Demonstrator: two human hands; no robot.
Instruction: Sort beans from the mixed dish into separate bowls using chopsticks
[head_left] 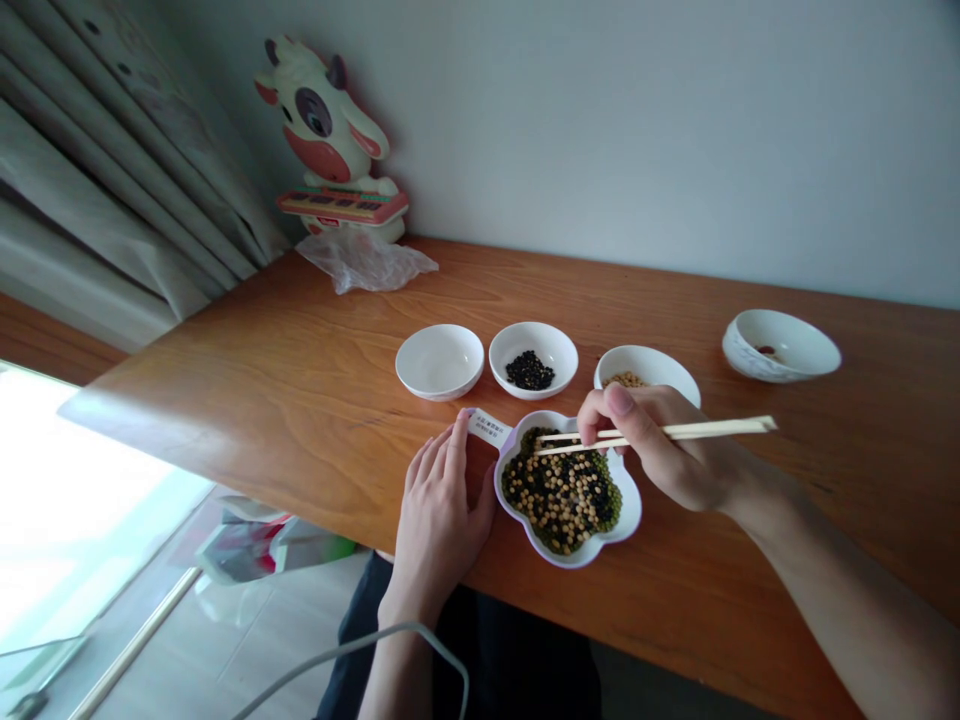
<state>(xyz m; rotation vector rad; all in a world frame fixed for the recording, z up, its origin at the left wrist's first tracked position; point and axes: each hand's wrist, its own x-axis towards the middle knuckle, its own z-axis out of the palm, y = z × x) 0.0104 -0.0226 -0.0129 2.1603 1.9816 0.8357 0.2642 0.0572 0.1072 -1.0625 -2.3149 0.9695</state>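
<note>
A white, purple-edged flower-shaped dish (628, 515) with a short handle holds mixed beans (566, 495): tan, black and green ones. My right hand (671, 445) is closed around a pair of chopsticks (712, 429), whose tips reach into the beans at the dish's upper left. Stretched out beside the dish, my left hand (448, 495) has its fingertips at the labelled handle (487, 429) and its thumb near the rim. Behind stand a bare white bowl (439, 360), a bowl (559, 347) with black beans (530, 370), and a bowl (667, 370) with tan beans, partly hidden by my right hand.
Farther right on the wooden table (315, 370) stands another white bowl (780, 345) with a few brownish bits. A cow-shaped toy keyboard (337, 150) and a crumpled plastic bag (367, 262) are at the back left. A grey cable (352, 645) crosses below my left wrist.
</note>
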